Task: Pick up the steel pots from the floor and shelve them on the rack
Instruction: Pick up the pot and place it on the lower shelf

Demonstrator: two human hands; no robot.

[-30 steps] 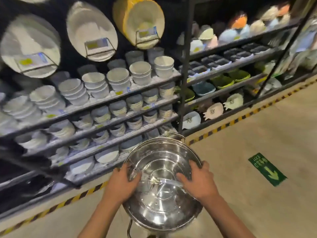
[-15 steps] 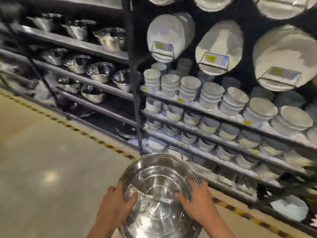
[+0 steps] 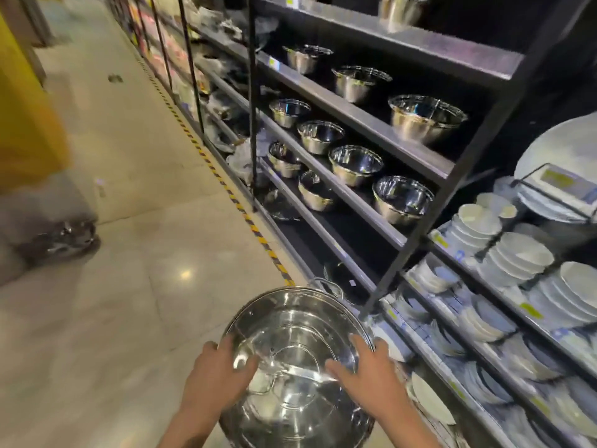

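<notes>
I carry a large shiny steel pot with its lid on, low in the middle of the view. My left hand grips its left rim and my right hand grips its right rim, fingers lying over the lid. A loop handle sticks out at the pot's far side. The dark metal rack rises ahead on the right, its sloping shelves lined with several steel bowls and pots.
White plates and bowls fill the rack bay on the right. A yellow-black striped line runs along the rack's foot. Tiled floor stretches to the left. A blurred dark object sits on the floor beside something yellow at far left.
The view has swung left along the aisle: the crockery bay slid to the right and the steel-bowl bay came to the centre. Both hands keep the same hold on the pot.
</notes>
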